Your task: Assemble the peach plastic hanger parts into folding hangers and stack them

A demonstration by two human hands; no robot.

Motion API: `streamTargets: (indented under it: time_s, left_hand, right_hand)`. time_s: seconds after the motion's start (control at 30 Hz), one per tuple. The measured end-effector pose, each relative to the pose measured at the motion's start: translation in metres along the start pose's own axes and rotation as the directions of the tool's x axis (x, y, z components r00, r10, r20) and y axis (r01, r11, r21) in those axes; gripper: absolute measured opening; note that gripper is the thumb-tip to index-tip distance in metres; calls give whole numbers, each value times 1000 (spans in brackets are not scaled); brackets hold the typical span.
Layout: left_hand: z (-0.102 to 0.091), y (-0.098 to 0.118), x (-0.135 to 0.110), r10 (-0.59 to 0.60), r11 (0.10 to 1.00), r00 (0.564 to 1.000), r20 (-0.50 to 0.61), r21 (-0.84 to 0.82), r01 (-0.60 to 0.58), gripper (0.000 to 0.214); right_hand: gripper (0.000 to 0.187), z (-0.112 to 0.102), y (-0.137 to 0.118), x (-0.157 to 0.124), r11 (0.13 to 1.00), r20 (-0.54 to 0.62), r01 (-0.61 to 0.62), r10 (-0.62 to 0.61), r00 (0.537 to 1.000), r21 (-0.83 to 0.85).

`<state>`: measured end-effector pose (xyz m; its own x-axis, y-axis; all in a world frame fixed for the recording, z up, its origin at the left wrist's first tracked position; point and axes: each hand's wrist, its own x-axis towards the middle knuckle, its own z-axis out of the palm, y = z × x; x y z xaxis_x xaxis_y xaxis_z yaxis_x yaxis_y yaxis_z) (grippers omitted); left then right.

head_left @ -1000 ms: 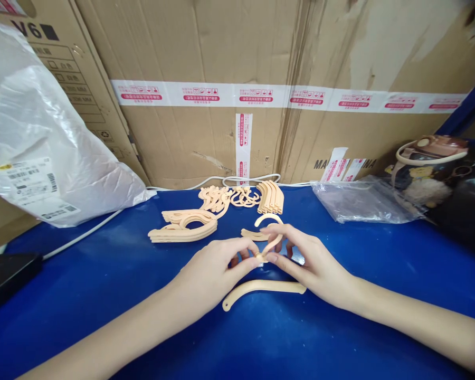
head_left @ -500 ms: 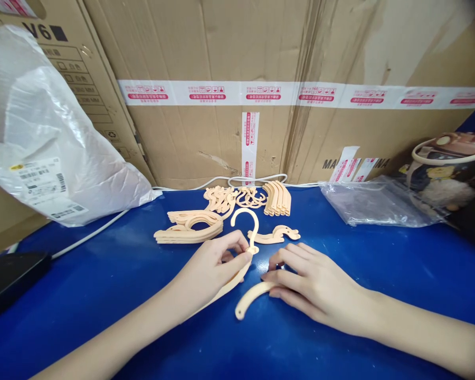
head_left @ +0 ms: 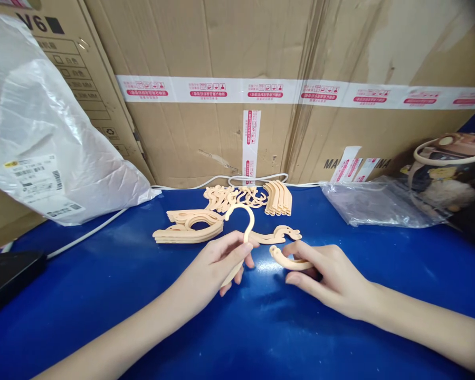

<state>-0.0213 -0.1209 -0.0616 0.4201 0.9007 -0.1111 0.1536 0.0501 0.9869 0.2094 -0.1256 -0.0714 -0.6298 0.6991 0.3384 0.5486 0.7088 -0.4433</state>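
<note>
Since the earlier frame, the curved arm (head_left: 288, 262) has come up off the tabletop in the right hand (head_left: 330, 274), and the left hand's (head_left: 221, 261) fingers have closed over the base of the pale hook (head_left: 252, 220). The hook stands upright above the left fist, whose thumb and fingers grip it together with a strip-like piece (head_left: 233, 273) showing below. The right hand pinches the curved arm between thumb and fingers, rounded end toward the hook, a gap between them.

Both parts look light, stiff and smooth, probably plastic; the slim hook would likely be the weak point if bent. The base suits a hold on the hook, the middle one on the arm.

Just behind lies a loose wavy piece (head_left: 288, 232), with a folded stack (head_left: 188, 235) to its left and a bundle of curved arms (head_left: 277, 198) farther back on the blue table (head_left: 221, 343).
</note>
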Motion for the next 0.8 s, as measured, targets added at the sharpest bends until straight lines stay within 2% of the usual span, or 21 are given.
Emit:
streamTargets:
  time_s: [0.17, 0.4, 0.6, 0.8]
  left_hand:
    - [3, 7, -6, -47, 999, 999, 27, 5, 47, 45]
    - [5, 13, -12, -172, 984, 975, 140, -28, 177, 48]
    - [1, 11, -9, -223, 967, 956, 192, -78, 241, 42]
    - [1, 11, -9, -233, 959, 946, 227, -111, 262, 37]
  right_hand:
    - [40, 3, -1, 0, 997, 91, 9, -1, 996, -82]
    - [40, 4, -1, 0, 989, 88, 38, -25, 996, -144]
    - [39, 5, 0, 0, 979, 76, 69, -56, 996, -189]
    - [34, 7, 1, 0, 954, 23, 144, -143, 989, -262]
